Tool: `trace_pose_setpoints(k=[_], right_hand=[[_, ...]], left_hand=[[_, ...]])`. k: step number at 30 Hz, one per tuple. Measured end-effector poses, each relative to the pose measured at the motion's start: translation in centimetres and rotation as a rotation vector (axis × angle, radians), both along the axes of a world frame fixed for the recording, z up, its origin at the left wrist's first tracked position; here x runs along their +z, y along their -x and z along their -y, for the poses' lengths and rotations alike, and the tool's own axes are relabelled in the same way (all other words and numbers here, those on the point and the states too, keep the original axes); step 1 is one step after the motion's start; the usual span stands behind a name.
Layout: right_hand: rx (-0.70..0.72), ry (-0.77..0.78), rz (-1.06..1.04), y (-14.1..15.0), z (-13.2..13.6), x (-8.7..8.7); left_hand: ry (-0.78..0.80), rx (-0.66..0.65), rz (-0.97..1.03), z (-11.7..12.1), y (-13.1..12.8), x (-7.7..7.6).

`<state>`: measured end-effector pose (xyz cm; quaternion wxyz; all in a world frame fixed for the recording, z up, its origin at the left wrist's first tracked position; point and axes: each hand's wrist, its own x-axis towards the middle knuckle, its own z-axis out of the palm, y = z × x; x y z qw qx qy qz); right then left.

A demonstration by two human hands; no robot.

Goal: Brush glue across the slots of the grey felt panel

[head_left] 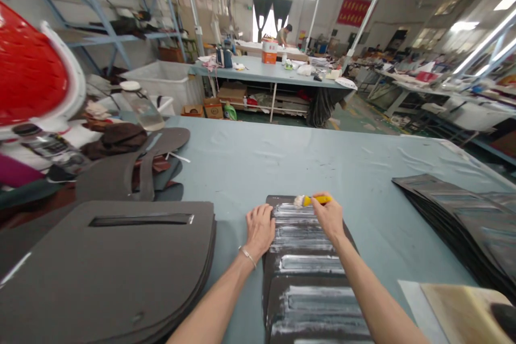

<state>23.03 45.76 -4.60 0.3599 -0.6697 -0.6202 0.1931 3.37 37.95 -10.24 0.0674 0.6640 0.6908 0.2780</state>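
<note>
My right hand (328, 217) grips a paint brush (318, 200) with a yellow handle. Its pale, whitish bristles point left and touch the far end of a row of overlapping dark panels (278, 269). Streaks of wet white, glue-like coating run across the strips on these panels. My left hand (260, 228), with a bracelet at the wrist, lies at the panels' left edge near the top, its fingers bent slightly and resting on the edge. Left of it is a stack of dark rounded pieces (153, 263), the top one with a long slot.
More dark panels (463, 209) are piled on the right of the blue-green table (306, 156). A yellowish block (463, 306) lies at the lower right. Dark cut pieces (108, 172), a clear jar (141, 107) and a red padded item (30, 70) crowd the left. A person (283, 36) stands far back.
</note>
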Motion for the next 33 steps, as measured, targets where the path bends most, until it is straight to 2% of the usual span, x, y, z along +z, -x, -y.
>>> trace_pose_setpoints(k=[3,5,7,10,11,13,15,16,19,21,23,25,27,29,33], right_hand=[[0.112,0.062,-0.231,5.2,-0.8,-0.7],[0.153,0.105,-0.289,6.7,-1.6,-1.2],[0.119,0.134,-0.224,6.9,-2.3,-1.6],[-0.048,0.030,0.026,6.8,-2.9,-1.6],[-0.056,-0.017,0.081,6.8,-2.9,-1.5],[0.029,-0.047,0.097,6.7,-2.9,-1.4],[0.107,-0.009,0.056,5.4,-3.0,-1.7],[0.094,0.011,0.048,4.1,-3.2,-1.9],[-0.102,0.015,0.080,-2.0,-4.0,-2.1],[-0.208,0.041,0.084,-6.2,-4.4,-1.7],[-0.229,0.096,0.066,-9.0,-4.7,-0.9],[-0.202,0.125,0.027,-9.6,-4.7,-0.1],[-0.178,0.092,-0.025,-8.2,-4.3,0.5],[-0.132,0.042,-0.090,-5.3,-3.6,0.7],[0.131,-0.011,-0.233,2.5,-1.9,-0.3]], left_hand=[[0.040,-0.021,-0.055,-1.1,0.1,-0.2],[0.068,-0.032,-0.089,-1.3,0.1,-0.4],[0.073,-0.034,-0.108,-1.3,0.1,-0.4],[0.068,-0.025,-0.117,-1.1,0.0,-0.3],[0.068,-0.023,-0.119,-1.1,0.0,-0.3],[0.068,-0.021,-0.124,-1.0,-0.1,-0.3],[0.061,-0.024,-0.125,-1.0,-0.2,-0.4],[0.054,-0.027,-0.125,-1.1,-0.2,-0.4],[0.031,-0.031,-0.124,-1.1,-0.2,-0.8],[0.025,-0.032,-0.126,-1.2,-0.2,-0.9],[0.028,-0.030,-0.129,-1.2,-0.2,-0.9],[0.033,-0.024,-0.130,-1.2,-0.2,-0.8],[0.035,-0.023,-0.132,-1.2,-0.2,-0.8],[0.037,-0.024,-0.138,-1.2,-0.3,-0.7],[0.049,-0.023,-0.152,-1.2,-0.5,-0.6]])
